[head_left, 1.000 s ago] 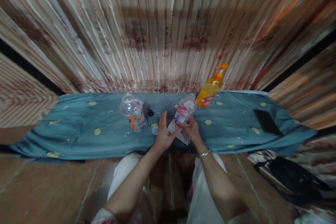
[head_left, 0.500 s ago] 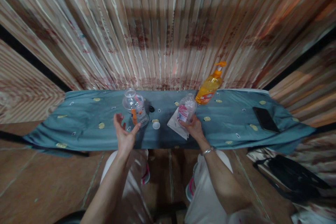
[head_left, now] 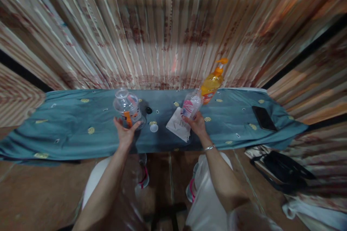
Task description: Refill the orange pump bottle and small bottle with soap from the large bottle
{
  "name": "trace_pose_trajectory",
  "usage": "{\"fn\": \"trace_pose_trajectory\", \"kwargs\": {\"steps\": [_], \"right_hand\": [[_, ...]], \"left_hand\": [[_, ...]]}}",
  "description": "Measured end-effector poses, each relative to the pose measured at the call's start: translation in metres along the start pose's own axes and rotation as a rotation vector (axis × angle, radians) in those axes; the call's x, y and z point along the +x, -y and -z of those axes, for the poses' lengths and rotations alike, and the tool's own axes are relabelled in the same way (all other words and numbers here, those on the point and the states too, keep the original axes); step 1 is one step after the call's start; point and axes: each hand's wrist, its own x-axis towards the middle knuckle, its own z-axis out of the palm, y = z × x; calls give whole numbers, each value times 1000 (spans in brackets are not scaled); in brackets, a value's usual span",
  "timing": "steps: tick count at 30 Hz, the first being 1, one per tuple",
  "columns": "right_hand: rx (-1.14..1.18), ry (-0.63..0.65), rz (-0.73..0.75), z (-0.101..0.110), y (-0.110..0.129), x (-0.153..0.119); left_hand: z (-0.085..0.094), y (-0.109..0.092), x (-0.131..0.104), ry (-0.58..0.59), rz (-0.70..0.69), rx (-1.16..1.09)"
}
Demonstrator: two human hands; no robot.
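On the left stands a clear plastic bottle (head_left: 130, 110) with an orange print and a wide neck. My left hand (head_left: 126, 132) is at its lower near side, thumb and fingers spread to either side of it. My right hand (head_left: 197, 124) grips a smaller clear bottle (head_left: 192, 105) with a pink and white label, tilted to the right. Below that bottle lies a folded white cloth (head_left: 178, 125). A round white cap (head_left: 154, 128) and a small black piece (head_left: 149, 110) lie between the two bottles.
An orange pump bottle (head_left: 211, 85) stands behind the small bottle. A dark phone (head_left: 264, 118) lies at the right of the table with its teal cloth (head_left: 73, 130). A black bag (head_left: 284, 171) is at the lower right, and a striped curtain hangs behind.
The small bottle in my right hand has lifted off the cloth and tilted right. My left hand has closed in on the wide bottle. The whole view has shifted slightly.
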Motion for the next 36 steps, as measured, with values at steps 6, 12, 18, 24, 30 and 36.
{"fn": "trace_pose_trajectory", "kwargs": {"steps": [6, 12, 18, 24, 30, 36], "right_hand": [[97, 58, -10, 0, 6, 1], [73, 34, -14, 4, 6, -5], [68, -25, -13, 20, 4, -3], [-11, -50, -32, 25, 3, 3], [127, 43, -2, 13, 5, 0], [123, 193, 59, -2, 8, -9]], "left_hand": [[30, -18, -71, 62, -22, 34], [-64, -34, -94, 609, -338, 286], [-120, -26, -93, 715, -382, 501], [-123, -21, -115, 897, -500, 392], [-101, -33, -123, 968, -559, 300], [-47, -42, -107, 694, -279, 192]]}}
